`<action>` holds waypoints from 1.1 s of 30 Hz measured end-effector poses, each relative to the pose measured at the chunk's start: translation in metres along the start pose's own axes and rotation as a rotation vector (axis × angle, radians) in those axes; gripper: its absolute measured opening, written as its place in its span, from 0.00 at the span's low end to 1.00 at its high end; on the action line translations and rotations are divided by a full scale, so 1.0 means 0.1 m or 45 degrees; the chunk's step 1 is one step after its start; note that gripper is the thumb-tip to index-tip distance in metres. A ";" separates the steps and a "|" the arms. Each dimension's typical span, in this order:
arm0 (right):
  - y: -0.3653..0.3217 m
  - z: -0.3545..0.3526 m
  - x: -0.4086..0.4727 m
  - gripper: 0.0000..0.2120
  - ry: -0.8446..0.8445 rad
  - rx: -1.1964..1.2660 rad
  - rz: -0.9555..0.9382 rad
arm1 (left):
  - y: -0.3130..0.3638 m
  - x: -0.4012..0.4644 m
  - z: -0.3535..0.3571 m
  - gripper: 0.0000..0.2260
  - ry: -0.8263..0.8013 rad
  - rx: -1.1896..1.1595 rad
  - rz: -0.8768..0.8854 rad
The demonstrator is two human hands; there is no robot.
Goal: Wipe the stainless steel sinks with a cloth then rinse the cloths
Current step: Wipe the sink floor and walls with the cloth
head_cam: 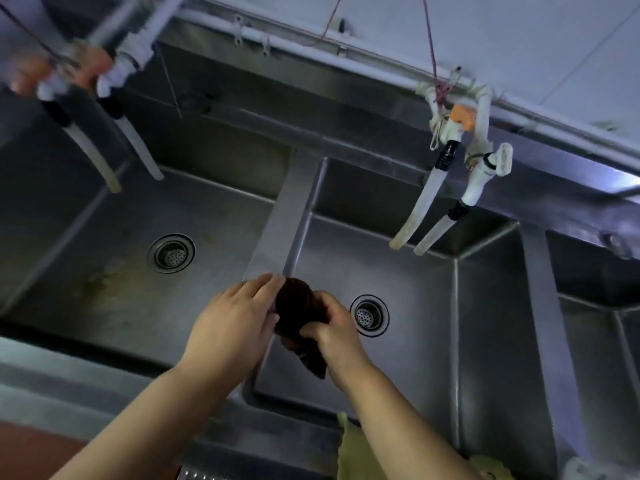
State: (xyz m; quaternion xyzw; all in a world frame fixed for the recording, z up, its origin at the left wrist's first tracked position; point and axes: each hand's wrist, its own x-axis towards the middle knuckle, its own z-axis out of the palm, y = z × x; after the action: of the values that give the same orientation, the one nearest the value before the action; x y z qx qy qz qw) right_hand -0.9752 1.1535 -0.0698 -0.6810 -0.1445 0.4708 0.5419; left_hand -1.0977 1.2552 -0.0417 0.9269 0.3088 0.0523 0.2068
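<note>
1. Left hand: bare, no glove, ring or watch visible.
2. Right hand: bare, no glove, ring or wristband visible.
3. Forearms: both uncovered from wrist to the frame's lower edge; no sleeve or cuff in view.
4. Fingernails: short and unpainted where visible.

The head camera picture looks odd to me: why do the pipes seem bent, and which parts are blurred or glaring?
Head view: the wide-angle lens bows the wall pipe and the sink edges; the upper-left taps are smeared by motion blur; bright glare strikes the steel ledge at far right; the dark cloth, gripped by the left hand and right hand, shows little detail.
</note>
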 end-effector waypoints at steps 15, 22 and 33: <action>-0.55 0.81 -0.52 0.10 -0.279 -0.198 -0.213 | -0.33 -0.46 -0.92 0.07 0.208 -0.340 -0.226; -0.64 1.89 0.08 0.09 -0.091 -1.061 -0.480 | -1.26 -0.16 -1.17 0.06 0.097 -0.448 -0.419; -0.08 2.84 1.11 0.10 0.001 -1.392 -0.257 | -3.17 0.34 -0.99 0.08 -0.356 -0.413 -0.394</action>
State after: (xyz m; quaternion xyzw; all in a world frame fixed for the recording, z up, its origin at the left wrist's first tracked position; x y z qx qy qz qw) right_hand -1.1419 1.4056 -0.1079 -0.8460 -0.4322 0.2728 0.1520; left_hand -1.2676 1.5396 -0.0851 0.8215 0.4031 -0.0596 0.3989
